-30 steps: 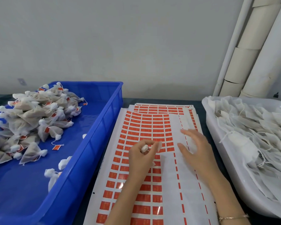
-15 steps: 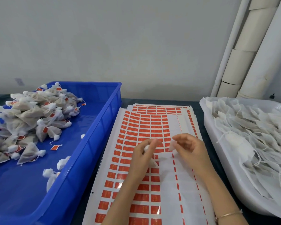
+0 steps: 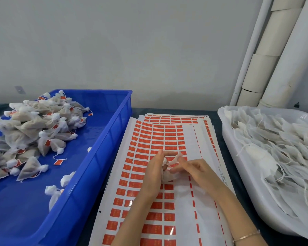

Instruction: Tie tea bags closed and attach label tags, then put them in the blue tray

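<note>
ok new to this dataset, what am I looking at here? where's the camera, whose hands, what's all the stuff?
No robot here: a person works with bare hands. The single picture comes from a wide-angle camera worn on their head, looking forward and down.

The left hand grips a small tea bag while the right hand pinches its gathered white top. Both hands are over a stack of label sheets printed with orange stickers.

To the left stands the blue tray with a heap of finished bags, tied and tagged. To the right, a white tub holds untied bags with loose strings. Behind, white pipes run up the wall.
</note>
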`<state>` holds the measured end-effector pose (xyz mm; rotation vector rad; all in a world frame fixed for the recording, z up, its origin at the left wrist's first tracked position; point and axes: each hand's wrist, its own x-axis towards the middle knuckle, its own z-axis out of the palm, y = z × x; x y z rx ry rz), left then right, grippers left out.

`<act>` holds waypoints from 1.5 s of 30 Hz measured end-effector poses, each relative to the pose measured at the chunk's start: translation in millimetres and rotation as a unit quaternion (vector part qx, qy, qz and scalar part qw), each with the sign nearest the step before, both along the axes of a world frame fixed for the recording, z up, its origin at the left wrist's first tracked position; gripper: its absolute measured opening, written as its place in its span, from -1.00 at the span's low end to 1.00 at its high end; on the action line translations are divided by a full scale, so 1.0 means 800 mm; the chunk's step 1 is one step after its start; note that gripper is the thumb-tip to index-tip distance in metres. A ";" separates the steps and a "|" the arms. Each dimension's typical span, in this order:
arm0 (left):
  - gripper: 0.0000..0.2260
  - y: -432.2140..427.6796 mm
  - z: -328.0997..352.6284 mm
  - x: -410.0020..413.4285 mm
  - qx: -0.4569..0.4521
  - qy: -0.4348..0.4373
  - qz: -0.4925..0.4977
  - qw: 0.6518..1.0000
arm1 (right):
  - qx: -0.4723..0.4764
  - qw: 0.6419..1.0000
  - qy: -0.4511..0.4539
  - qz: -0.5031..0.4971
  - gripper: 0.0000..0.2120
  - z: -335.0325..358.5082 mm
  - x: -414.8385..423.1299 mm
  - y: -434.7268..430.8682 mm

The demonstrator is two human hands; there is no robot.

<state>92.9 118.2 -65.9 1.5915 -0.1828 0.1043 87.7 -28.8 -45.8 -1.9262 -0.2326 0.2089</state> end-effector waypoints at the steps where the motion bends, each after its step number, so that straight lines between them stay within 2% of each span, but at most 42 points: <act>1: -0.67 0.000 0.000 0.000 0.007 -0.006 0.000 1.000 | -0.003 1.000 0.007 -0.018 -0.51 0.001 0.001 -0.004; 3: -0.74 -0.001 -0.002 0.000 0.014 -0.013 0.004 1.000 | 0.030 0.998 0.032 -0.038 -0.43 0.005 0.004 -0.011; 7: -0.86 -0.001 -0.008 -0.001 0.039 -0.035 -0.003 0.999 | 0.200 0.974 0.097 -0.053 -0.34 0.010 0.009 -0.025; 11: -0.95 0.000 -0.011 -0.001 0.068 -0.047 -0.013 0.997 | 0.257 0.958 0.118 -0.053 -0.32 0.006 0.013 -0.031; 16: -0.96 0.000 -0.009 -0.002 0.068 -0.064 -0.012 0.996 | 0.214 0.967 0.097 -0.102 -0.45 0.004 0.017 -0.029; 21: -0.97 0.000 -0.007 -0.004 0.059 -0.067 -0.037 0.995 | 0.134 0.968 0.000 -0.214 -0.82 0.000 0.019 -0.023; 23: -0.98 -0.001 -0.007 -0.004 0.061 -0.068 -0.047 0.995 | 0.088 0.969 -0.036 -0.230 -0.90 -0.004 0.017 -0.020; 26: -0.95 -0.001 -0.006 -0.004 0.059 -0.074 -0.056 0.994 | 0.054 0.978 -0.048 -0.196 -0.90 -0.010 0.014 -0.017; 31: -0.96 0.000 -0.007 -0.001 0.050 -0.082 -0.046 0.994 | 0.063 0.987 -0.041 -0.145 -0.84 -0.013 0.013 -0.016; 40: -0.91 0.000 -0.010 0.000 0.070 -0.079 0.001 0.994 | 0.052 0.984 -0.056 -0.162 -0.96 -0.012 0.013 -0.018; 45: -0.87 0.000 -0.011 0.001 0.089 -0.083 0.022 0.992 | 0.046 0.984 -0.074 -0.157 -0.89 -0.012 0.013 -0.019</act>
